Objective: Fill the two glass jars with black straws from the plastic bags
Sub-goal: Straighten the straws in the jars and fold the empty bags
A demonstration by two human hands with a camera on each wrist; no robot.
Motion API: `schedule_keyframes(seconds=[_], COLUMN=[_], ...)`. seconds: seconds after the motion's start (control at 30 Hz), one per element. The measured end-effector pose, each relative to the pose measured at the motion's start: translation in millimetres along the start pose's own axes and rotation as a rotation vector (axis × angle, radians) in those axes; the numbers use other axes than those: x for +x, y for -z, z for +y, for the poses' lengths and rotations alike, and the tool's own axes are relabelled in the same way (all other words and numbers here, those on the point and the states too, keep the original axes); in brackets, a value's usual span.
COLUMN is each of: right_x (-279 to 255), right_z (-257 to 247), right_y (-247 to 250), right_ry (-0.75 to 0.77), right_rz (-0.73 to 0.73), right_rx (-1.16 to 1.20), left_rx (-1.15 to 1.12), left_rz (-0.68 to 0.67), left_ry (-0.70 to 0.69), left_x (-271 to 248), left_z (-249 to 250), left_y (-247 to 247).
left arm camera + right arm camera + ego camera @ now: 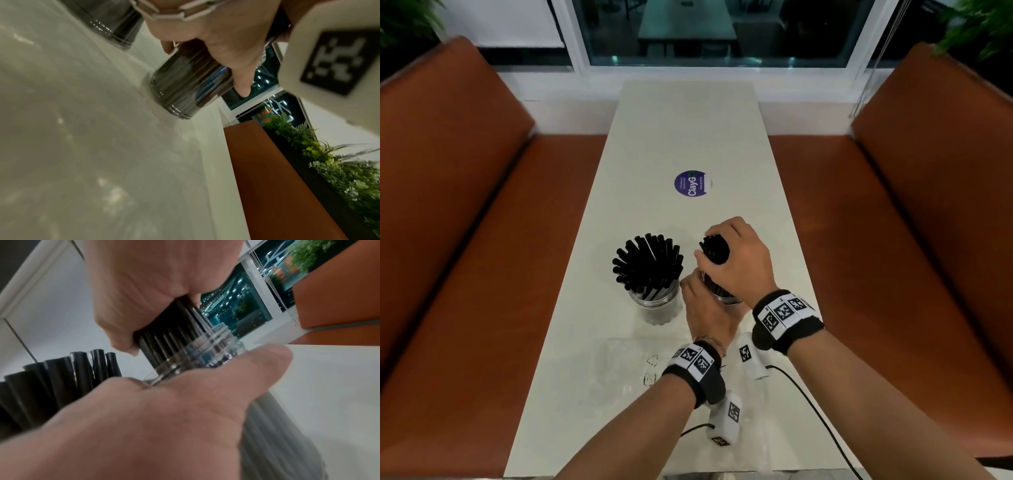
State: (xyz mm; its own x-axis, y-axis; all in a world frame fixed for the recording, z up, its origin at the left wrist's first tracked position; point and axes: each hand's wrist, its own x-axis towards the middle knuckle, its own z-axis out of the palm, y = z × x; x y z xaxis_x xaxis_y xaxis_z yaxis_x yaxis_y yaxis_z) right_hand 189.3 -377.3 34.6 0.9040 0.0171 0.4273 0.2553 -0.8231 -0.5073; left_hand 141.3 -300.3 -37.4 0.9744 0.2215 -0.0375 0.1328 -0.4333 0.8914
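- Nearest, an emptied plastic bag [626, 370] lies flat on the table [688, 130].
- The left hand [709, 315] wraps the second jar [185, 84], steadying it upright.
- Directly above, the right hand [736, 260] grips a straw bundle [715, 249], long axis near vertical, lower ends already inside the mouth.
- Leftward, the filled jar [659, 305] stands just beside.

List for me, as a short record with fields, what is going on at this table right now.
Left jar: glass jar full of fanned black straws, standing free
Right jar: second jar, held by the left hand
Straw bundle: straw bundle gripped by the right hand, lower ends in the second jar
Plastic bag: clear bag flat at the near end
Surface: white table
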Motion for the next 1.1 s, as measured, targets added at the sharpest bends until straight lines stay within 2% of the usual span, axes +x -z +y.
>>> schedule_keyframes(seconds=[0.13, 0.37, 0.53, 0.67, 0.9, 1.1], right_x=[2.0, 4.2, 7.0, 11.0, 13.7, 15.4], right_z=[1.1, 4.1, 4.9, 3.4, -5.0, -4.5], right_y=[-1.9, 6.8, 7.7, 9.5, 7.1, 6.0], right_ry=[-0.076, -0.024, 0.015, 0.019, 0.047, 0.092], right_rz=[-0.004, -0.119, -0.174, -0.195, -0.147, -0.192], right_rx=[-0.026, 0.048, 0.059, 0.024, -0.049, -0.096], left_rx=[0.024, -0.164, -0.111, -0.059, -0.072, -0.085], left_rz=[-0.014, -0.159, -0.048, -0.022, 0.045, 0.005], left_ry=[-0.007, 0.009, 0.003, 0.007, 0.114, 0.129], left_x=[-4.6, 5.6, 6.9, -2.1, -12.1, -12.3], left_z=[-0.8, -8.8, -7.8, -7.1, 2.0, 5.4], left_y=[-3.5, 1.4, -2.2, -2.3, 1.1, 1.2])
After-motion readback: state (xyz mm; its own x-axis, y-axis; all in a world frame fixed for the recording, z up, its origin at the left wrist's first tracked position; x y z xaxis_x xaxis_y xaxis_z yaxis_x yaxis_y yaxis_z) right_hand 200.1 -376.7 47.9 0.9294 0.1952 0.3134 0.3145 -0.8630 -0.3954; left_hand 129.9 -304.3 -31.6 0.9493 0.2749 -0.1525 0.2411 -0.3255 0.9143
